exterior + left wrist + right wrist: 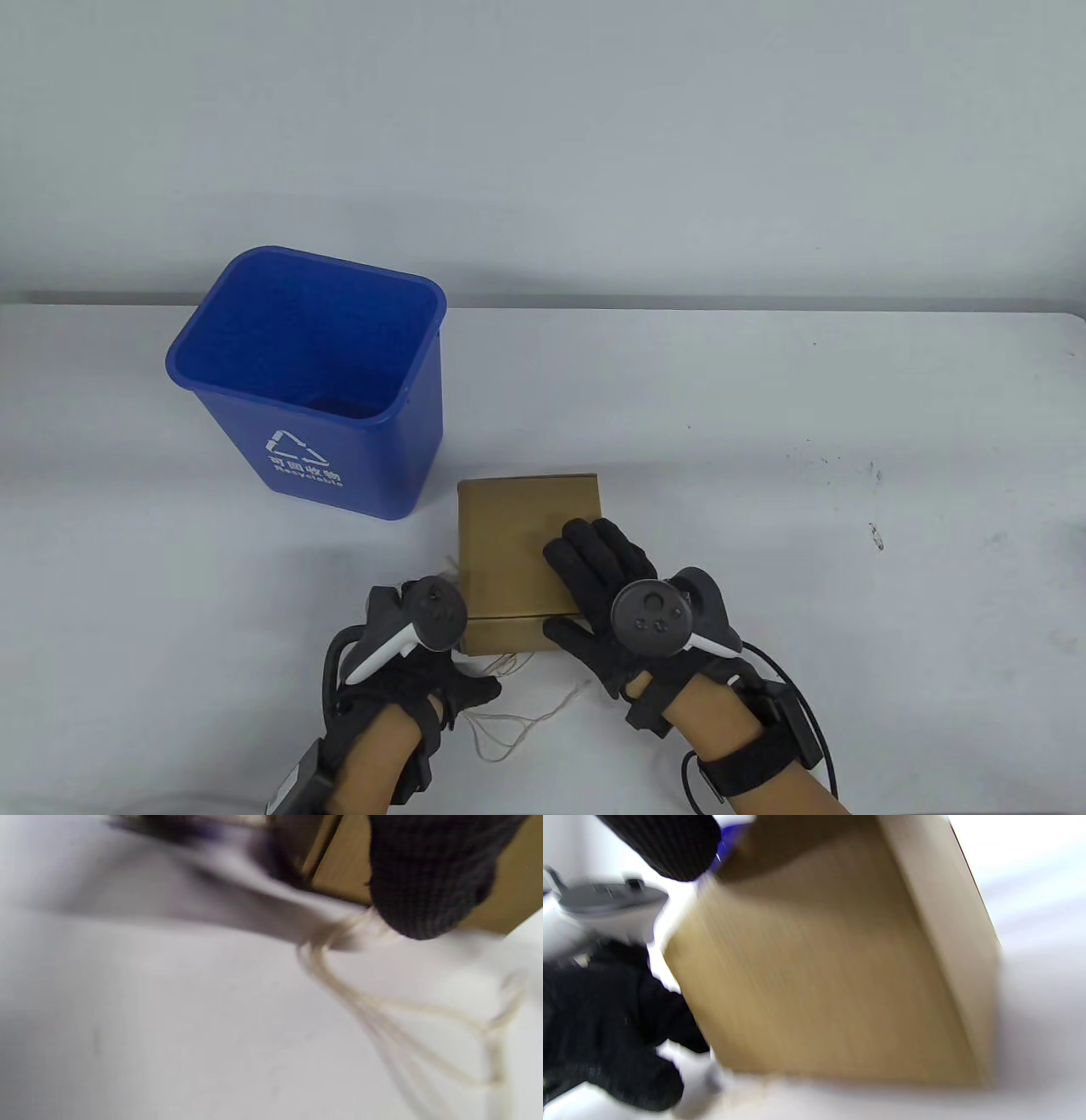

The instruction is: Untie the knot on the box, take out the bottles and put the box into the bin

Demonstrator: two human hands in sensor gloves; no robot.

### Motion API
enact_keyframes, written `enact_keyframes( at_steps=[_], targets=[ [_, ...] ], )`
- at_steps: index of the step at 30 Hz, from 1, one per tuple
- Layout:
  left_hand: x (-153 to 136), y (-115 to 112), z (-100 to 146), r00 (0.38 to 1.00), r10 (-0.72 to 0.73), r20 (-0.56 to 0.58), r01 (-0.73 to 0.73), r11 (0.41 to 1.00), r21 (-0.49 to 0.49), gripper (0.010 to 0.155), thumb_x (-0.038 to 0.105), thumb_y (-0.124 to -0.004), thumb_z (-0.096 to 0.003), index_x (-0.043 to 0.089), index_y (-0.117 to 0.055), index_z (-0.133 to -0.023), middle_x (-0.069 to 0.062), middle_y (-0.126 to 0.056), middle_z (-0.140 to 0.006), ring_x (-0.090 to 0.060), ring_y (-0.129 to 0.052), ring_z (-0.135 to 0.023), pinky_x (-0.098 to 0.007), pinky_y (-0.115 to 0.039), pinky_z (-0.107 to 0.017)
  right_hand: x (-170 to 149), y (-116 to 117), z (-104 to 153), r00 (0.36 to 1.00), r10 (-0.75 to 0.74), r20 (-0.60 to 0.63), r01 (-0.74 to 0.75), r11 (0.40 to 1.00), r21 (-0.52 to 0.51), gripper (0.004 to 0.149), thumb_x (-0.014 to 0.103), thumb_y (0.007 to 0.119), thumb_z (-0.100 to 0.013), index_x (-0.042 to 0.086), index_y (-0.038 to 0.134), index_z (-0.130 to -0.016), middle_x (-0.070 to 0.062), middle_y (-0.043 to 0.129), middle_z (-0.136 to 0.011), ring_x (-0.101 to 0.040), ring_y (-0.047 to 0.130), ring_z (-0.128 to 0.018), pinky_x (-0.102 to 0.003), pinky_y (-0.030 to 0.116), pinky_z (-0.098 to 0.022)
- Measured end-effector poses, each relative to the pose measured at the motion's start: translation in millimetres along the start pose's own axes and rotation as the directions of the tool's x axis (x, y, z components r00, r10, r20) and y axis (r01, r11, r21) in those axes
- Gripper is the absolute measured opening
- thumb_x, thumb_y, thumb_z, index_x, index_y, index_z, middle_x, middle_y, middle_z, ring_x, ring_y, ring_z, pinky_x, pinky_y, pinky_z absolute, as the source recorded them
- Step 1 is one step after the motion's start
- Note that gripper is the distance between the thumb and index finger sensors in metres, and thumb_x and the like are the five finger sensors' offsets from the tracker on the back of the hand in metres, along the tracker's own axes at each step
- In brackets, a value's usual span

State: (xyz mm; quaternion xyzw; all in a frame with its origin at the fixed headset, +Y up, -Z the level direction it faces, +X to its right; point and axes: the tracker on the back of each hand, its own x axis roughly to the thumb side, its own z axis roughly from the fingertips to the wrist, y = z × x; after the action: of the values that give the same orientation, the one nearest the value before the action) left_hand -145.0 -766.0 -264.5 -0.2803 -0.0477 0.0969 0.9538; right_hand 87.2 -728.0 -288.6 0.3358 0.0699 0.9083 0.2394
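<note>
A brown cardboard box (509, 535) lies closed on the white table, just right of the blue bin (339, 441). My right hand (585, 586) rests on the box's near right corner, fingers flat on the lid and thumb against the front face. My left hand (441, 671) sits at the box's near left corner with curled fingers. Loose pale string (509, 726) trails on the table between the hands. In the blurred left wrist view the string (382, 1005) gathers at a gloved fingertip (424, 878) beside the box (348, 874). The right wrist view shows the box (831, 963) close up. No bottles show.
The bin stands upright and open-topped with a white recycling mark on its front. Small dark marks (874, 535) spot the table at the right. The table's far edge runs along a pale wall (543, 127).
</note>
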Motion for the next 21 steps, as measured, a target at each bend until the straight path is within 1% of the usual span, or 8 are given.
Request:
enact_keyframes(
  at_steps=[1, 2, 3, 5, 7, 13, 18, 21],
  targets=[
    [1.4, -1.7, -2.3, 1.0, -0.021, -0.013, 0.021, 1.0, -0.002, 0.12, 0.065, -0.084, -0.0393, 0.007, -0.005, -0.109, -0.025, 0.0, -0.11, -0.059, -0.013, -0.105, -0.072, -0.027, -0.074, -1.3, 0.1, 0.5, 1.0, 0.013, -0.016, -0.013, 1.0, 0.005, 0.081, 0.053, 0.062, -0.05, 0.021, 0.016, -0.108, -0.01, -0.004, -0.109, -0.048, -0.003, -0.097, -0.074, 0.021, -0.064],
    [0.5, -2.0, -2.7, 1.0, 0.009, -0.003, -0.009, 0.999, 0.05, 0.119, 0.062, -0.086, -0.0392, 0.007, -0.009, -0.11, -0.025, -0.003, -0.111, -0.06, -0.014, -0.105, -0.073, -0.027, -0.073, -0.7, -0.9, 0.1, 1.0, 0.018, 0.015, -0.018, 1.0, -0.018, 0.081, 0.054, 0.062, -0.05, 0.02, 0.016, -0.108, -0.011, -0.005, -0.109, -0.049, -0.002, -0.097, -0.074, 0.023, -0.064],
    [1.1, -0.7, -5.6, 1.0, 0.005, -0.007, -0.005, 0.999, 0.054, 0.118, 0.061, -0.087, -0.0383, 0.009, -0.009, -0.11, -0.023, -0.003, -0.111, -0.059, -0.015, -0.105, -0.072, -0.028, -0.074, -0.5, 0.1, 0.9, 1.0, 0.018, -0.002, -0.018, 1.0, -0.003, 0.082, 0.054, 0.062, -0.05, 0.02, 0.016, -0.108, -0.011, -0.004, -0.109, -0.049, -0.002, -0.097, -0.074, 0.024, -0.064],
    [-4.0, 2.2, -6.0, 0.999, -0.022, -0.041, 0.024, 0.999, 0.036, 0.117, 0.063, -0.085, -0.0386, 0.013, -0.008, -0.11, -0.02, -0.002, -0.112, -0.058, -0.015, -0.106, -0.071, -0.028, -0.075, 0.3, 1.3, 3.3, 0.999, 0.042, -0.003, -0.042, 0.999, 0.006, 0.082, 0.054, 0.061, -0.05, 0.02, 0.013, -0.108, -0.01, -0.006, -0.109, -0.048, -0.005, -0.096, -0.073, 0.024, -0.065],
    [-11.0, 2.9, -7.5, 0.998, 0.01, -0.065, -0.009, 1.0, 0.017, 0.116, 0.062, -0.086, -0.0384, 0.015, -0.007, -0.11, -0.019, -0.001, -0.112, -0.057, -0.013, -0.106, -0.071, -0.027, -0.075, 0.0, 1.1, 4.7, 0.999, 0.046, -0.014, -0.046, 0.999, 0.015, 0.082, 0.054, 0.062, -0.05, 0.021, 0.013, -0.107, -0.01, -0.005, -0.109, -0.048, -0.005, -0.096, -0.073, 0.025, -0.065],
    [-33.8, 8.8, -9.3, 0.991, 0.054, -0.12, -0.05, 0.998, 0.034, 0.115, 0.059, -0.087, -0.0363, 0.017, -0.01, -0.111, -0.019, -0.002, -0.112, -0.056, -0.012, -0.106, -0.071, -0.026, -0.074, -5.0, 0.3, 10.2, 1.0, 0.011, -0.026, -0.011, 1.0, 0.005, 0.082, 0.053, 0.061, -0.05, 0.022, 0.012, -0.107, -0.009, -0.006, -0.108, -0.047, -0.006, -0.096, -0.073, 0.026, -0.065],
    [-50.3, 14.5, -10.5, 0.984, 0.093, -0.154, -0.087, 0.995, 0.043, 0.114, 0.056, -0.088, -0.037, 0.018, -0.011, -0.111, -0.018, -0.001, -0.112, -0.055, -0.012, -0.106, -0.071, -0.025, -0.075, -13.7, -3.5, 20.6, 0.998, 0.042, -0.056, -0.042, 0.999, -0.012, 0.082, 0.053, 0.061, -0.051, 0.023, 0.008, -0.105, -0.01, -0.007, -0.108, -0.047, -0.004, -0.097, -0.073, 0.027, -0.065],
    [-60.2, 18.1, -10.4, 0.979, 0.118, -0.167, -0.111, 0.993, 0.049, 0.112, 0.054, -0.089, -0.0377, 0.019, -0.012, -0.111, -0.018, -0.001, -0.112, -0.055, -0.012, -0.106, -0.071, -0.025, -0.075, -17.7, -5.3, 25.3, 0.998, 0.017, -0.06, -0.018, 1.0, -0.017, 0.081, 0.052, 0.061, -0.051, 0.024, 0.007, -0.105, -0.009, -0.007, -0.108, -0.047, -0.003, -0.097, -0.073, 0.026, -0.065]
  ],
)
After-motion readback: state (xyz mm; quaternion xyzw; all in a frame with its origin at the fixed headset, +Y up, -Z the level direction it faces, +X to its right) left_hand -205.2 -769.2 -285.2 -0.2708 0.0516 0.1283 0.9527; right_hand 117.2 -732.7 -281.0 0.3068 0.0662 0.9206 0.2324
